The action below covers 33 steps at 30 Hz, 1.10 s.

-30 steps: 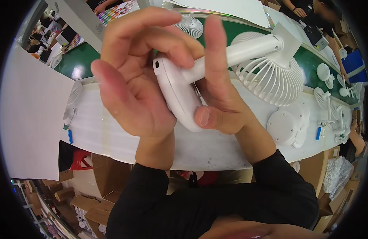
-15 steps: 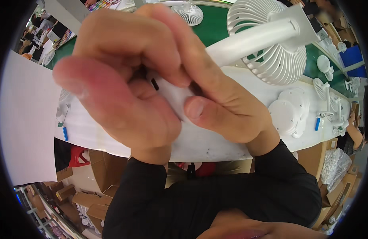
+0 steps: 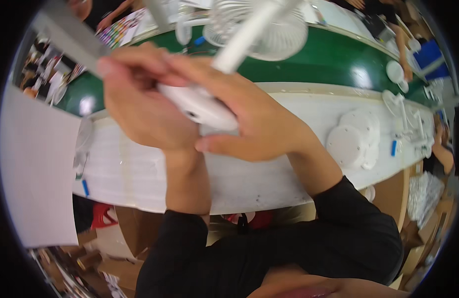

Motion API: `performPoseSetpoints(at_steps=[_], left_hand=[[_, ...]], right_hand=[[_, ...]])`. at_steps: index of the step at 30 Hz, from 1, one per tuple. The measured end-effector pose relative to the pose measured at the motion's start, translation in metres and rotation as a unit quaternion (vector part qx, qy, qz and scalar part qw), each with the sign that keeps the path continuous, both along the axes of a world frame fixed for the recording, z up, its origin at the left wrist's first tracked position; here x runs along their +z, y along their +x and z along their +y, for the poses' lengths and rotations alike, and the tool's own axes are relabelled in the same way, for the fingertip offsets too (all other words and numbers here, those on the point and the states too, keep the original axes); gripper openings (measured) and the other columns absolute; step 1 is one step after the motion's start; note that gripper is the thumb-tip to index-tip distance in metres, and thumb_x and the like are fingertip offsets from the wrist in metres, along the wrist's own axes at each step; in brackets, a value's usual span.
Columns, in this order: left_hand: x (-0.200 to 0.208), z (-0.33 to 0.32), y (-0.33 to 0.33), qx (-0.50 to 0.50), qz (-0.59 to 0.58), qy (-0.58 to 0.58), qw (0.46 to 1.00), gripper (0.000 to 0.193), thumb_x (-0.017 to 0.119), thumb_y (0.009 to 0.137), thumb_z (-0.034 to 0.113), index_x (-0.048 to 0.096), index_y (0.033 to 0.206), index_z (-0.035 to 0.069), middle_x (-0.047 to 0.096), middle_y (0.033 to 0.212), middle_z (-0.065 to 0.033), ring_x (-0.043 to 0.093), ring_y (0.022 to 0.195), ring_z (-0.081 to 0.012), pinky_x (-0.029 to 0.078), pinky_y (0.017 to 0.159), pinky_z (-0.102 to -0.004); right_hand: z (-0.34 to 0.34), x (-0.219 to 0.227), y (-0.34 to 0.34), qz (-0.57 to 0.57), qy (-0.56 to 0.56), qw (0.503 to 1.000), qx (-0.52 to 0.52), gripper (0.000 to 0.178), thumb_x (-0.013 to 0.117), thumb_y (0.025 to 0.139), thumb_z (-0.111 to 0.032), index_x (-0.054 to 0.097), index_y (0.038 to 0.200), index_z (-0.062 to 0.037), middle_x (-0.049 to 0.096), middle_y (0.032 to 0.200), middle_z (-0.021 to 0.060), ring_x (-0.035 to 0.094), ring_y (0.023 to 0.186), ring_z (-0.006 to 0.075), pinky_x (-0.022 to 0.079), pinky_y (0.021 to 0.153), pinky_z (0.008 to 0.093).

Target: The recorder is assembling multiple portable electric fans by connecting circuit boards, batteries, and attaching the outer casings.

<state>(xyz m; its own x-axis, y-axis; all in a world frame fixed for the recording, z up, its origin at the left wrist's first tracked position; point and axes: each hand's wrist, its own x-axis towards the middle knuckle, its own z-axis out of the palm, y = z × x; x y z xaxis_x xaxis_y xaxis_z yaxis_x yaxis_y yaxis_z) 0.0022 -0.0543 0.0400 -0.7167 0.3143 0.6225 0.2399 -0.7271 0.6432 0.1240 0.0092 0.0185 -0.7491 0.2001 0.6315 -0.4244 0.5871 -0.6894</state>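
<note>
1. Fan (image 3: 212, 114) between left hand (image 3: 150, 109) and right hand (image 3: 262, 116), raised above the worktable (image 3: 254, 184); base toward the left hand, post slanting away to the right.
2. Belt (image 3: 333, 69) crosses behind the worktable, beyond its far edge.
3. Discs (image 3: 344, 146) overlap on the worktable, right of the hands.
4. Farther right: fan parts (image 3: 405, 111); one small block (image 3: 393, 148) between these and the discs.
5. Panel (image 3: 41, 174) at far left; second block (image 3: 85, 187) just beside it, on the worktable's left end.
6. Plastic bag (image 3: 424, 196) lower right, below worktable level.
</note>
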Motion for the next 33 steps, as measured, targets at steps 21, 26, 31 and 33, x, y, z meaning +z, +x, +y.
performPoseSetpoints(at_steps=[21,26,31,33], left_hand=[[0.004,0.005,-0.032,-0.342,0.019,-0.080,0.936,0.019,0.043,0.102,0.016,0.058,0.102,0.004,0.040,0.071,-0.0024,0.046,0.083,-0.0151,0.042,0.092,-0.0317],[0.006,0.008,-0.023,-0.282,0.051,-0.115,0.951,0.019,0.043,0.102,0.016,0.059,0.101,0.005,0.038,0.069,-0.0015,0.046,0.080,-0.0142,0.042,0.090,-0.0306],[0.009,0.006,-0.016,-0.273,0.061,-0.131,0.951,0.019,0.044,0.102,0.015,0.059,0.099,0.005,0.041,0.069,-0.0017,0.045,0.076,-0.0134,0.041,0.088,-0.0303],[0.010,0.004,-0.012,-0.279,0.074,-0.137,0.948,0.018,0.045,0.101,0.014,0.059,0.098,0.005,0.042,0.070,-0.0020,0.044,0.074,-0.0129,0.041,0.086,-0.0300]], right_hand=[[0.145,-0.068,0.070,-0.097,0.114,0.581,-0.800,0.031,0.062,0.082,-0.004,0.071,0.111,-0.0068,0.071,0.094,0.0143,0.064,0.076,0.0293,0.051,0.071,0.0359],[0.075,0.014,0.133,0.072,0.049,0.794,-0.601,0.019,0.059,0.084,-0.007,0.073,0.097,-0.0057,0.057,0.060,0.0029,0.051,0.054,0.0163,0.044,0.057,0.0290],[0.115,0.009,0.346,0.020,0.008,0.608,-0.794,0.035,0.057,0.082,-0.007,0.071,0.114,-0.0113,0.067,0.084,0.0091,0.060,0.070,0.0205,0.049,0.065,0.0314],[0.148,-0.028,0.446,0.040,0.027,0.534,-0.844,0.040,0.054,0.082,-0.006,0.069,0.119,-0.0113,0.071,0.098,0.0146,0.065,0.083,0.0270,0.052,0.074,0.0341]])
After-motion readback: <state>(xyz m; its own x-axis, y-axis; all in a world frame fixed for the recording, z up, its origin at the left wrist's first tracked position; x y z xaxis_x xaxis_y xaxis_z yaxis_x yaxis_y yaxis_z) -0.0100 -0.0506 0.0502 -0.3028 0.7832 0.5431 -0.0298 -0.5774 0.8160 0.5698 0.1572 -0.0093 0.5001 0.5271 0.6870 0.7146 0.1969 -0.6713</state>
